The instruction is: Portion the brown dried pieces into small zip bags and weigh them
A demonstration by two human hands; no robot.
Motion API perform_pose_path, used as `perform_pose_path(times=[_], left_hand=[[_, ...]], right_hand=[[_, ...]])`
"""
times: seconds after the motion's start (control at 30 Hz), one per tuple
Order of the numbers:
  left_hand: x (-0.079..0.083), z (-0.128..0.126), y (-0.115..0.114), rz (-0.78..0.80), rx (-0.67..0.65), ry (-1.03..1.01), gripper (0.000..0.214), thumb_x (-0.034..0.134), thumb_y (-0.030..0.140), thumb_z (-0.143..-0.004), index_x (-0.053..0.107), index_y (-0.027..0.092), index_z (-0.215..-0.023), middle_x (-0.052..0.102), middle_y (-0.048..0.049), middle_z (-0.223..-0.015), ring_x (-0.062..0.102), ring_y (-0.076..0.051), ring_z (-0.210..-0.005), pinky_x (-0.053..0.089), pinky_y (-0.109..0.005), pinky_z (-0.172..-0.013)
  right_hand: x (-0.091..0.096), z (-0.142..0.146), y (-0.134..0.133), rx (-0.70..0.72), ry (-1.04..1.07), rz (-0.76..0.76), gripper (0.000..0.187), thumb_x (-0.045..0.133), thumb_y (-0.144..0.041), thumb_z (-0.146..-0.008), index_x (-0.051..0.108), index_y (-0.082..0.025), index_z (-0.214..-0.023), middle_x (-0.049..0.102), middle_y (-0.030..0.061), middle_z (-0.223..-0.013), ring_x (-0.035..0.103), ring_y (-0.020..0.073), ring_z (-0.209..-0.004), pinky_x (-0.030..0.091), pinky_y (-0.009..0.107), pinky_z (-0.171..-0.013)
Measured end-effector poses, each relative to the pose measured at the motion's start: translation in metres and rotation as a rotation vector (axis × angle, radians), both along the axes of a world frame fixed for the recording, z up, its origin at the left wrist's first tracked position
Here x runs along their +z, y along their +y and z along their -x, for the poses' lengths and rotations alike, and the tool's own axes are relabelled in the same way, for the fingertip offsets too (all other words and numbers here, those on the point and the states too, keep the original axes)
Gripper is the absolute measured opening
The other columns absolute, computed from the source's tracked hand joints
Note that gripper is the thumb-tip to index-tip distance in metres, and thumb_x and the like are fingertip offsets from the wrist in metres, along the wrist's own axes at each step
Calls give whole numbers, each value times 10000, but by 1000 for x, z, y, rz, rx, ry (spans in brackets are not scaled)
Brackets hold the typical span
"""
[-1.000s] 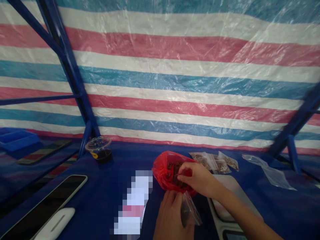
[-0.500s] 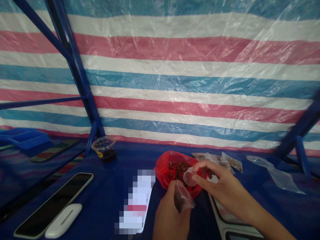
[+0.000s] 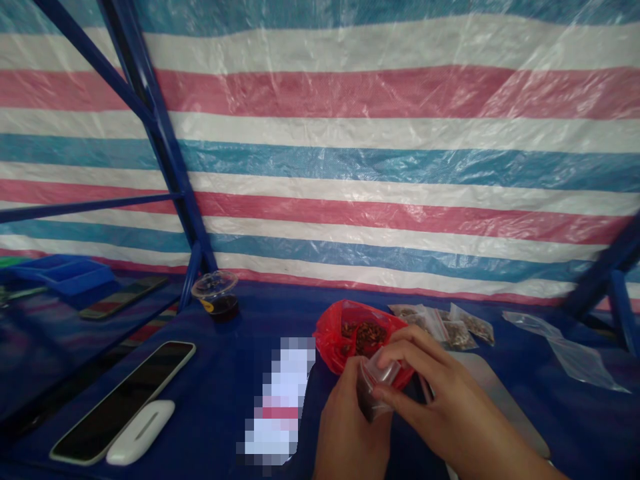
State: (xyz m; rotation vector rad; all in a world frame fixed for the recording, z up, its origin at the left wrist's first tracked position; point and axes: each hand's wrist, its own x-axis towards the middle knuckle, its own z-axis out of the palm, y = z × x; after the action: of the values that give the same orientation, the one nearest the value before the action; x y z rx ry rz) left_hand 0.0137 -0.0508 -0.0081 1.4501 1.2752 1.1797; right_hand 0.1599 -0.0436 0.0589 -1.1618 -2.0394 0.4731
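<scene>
My left hand (image 3: 350,430) grips a small clear zip bag (image 3: 371,399) that holds something dark, low in the middle of the view. My right hand (image 3: 425,393) pinches a tiny clear cup (image 3: 385,369) tipped against the mouth of that bag. Just behind both hands sits an open red plastic bag (image 3: 357,339) with brownish-red dried bits inside. A flat grey scale platform (image 3: 500,400) lies under my right wrist.
Several filled small zip bags (image 3: 445,325) lie behind the scale, empty clear bags (image 3: 570,350) at the right. A phone (image 3: 125,400), a white case (image 3: 141,432), a lidded cup of dark liquid (image 3: 216,297) and a blue tray (image 3: 65,275) sit left. Blue frame posts stand around.
My right hand came out of the red bag with the small cup and brought it down to the mouth of the zip bag held by my left hand.
</scene>
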Motion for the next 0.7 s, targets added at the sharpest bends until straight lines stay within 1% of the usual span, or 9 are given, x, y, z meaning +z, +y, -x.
perform_pose_path(times=[0.13,0.23,0.3,0.37,0.43,0.5,0.57,0.63,0.7], left_hand=[[0,1,0,-7,14,-27,148,663,164,-875,618,234,-997,781,-52,-966,740,-226,-864,558,-288,-802],[3,1,0,9,32,12,166,607,145,-900,609,235,-1039,775,-50,-1003,741,-227,-910,537,-286,-809],[6,2,0,27,40,38,175,574,118,-899,591,237,-1026,767,-42,-998,737,-220,-907,518,-280,-789],[8,2,-1,52,58,58,155,570,115,-895,567,242,-982,756,-31,-951,730,-213,-869,504,-272,-759],[8,3,-1,74,69,49,140,582,128,-890,551,245,-959,750,-28,-922,729,-212,-845,503,-268,-746],[8,4,-1,73,62,7,148,606,150,-886,551,244,-986,753,-33,-937,732,-217,-858,511,-271,-755],[6,5,-1,50,38,-21,176,633,154,-866,549,242,-992,745,-29,-921,723,-217,-838,516,-276,-752],[5,5,-1,25,10,-16,185,648,143,-845,543,244,-959,732,-19,-886,705,-205,-799,511,-272,-731],[4,4,-2,20,-28,9,170,643,154,-846,552,242,-961,740,-29,-907,709,-205,-813,519,-274,-732]], right_hand=[[1,3,4,-42,27,-50,103,752,-234,-905,717,-321,-949,700,22,-1103,698,227,-1052,583,335,-937],[-6,6,20,-135,65,-102,38,713,-264,-931,684,-287,-927,681,43,-1080,686,243,-1044,568,369,-937],[-11,5,31,-160,62,-93,11,690,-269,-942,680,-270,-939,685,60,-1094,675,264,-1088,547,399,-980],[-13,0,37,-156,53,-65,78,637,-290,-978,704,-265,-1009,696,80,-1138,667,277,-1136,524,421,-1025],[-10,-5,33,-119,57,-39,153,582,-315,-1012,720,-270,-1061,709,82,-1165,670,269,-1136,521,410,-1027],[-7,-8,21,-47,52,29,137,596,-324,-1006,719,-285,-1052,737,52,-1127,692,240,-1056,548,354,-946],[-6,-7,6,27,7,149,63,684,-299,-947,707,-299,-1005,764,3,-1027,705,205,-914,557,286,-801],[-9,-4,-7,41,-19,224,62,722,-251,-902,690,-293,-934,770,-28,-924,696,179,-803,533,246,-705],[-13,-2,-13,28,7,247,58,692,-255,-919,683,-284,-869,768,-34,-856,691,165,-745,523,232,-670]])
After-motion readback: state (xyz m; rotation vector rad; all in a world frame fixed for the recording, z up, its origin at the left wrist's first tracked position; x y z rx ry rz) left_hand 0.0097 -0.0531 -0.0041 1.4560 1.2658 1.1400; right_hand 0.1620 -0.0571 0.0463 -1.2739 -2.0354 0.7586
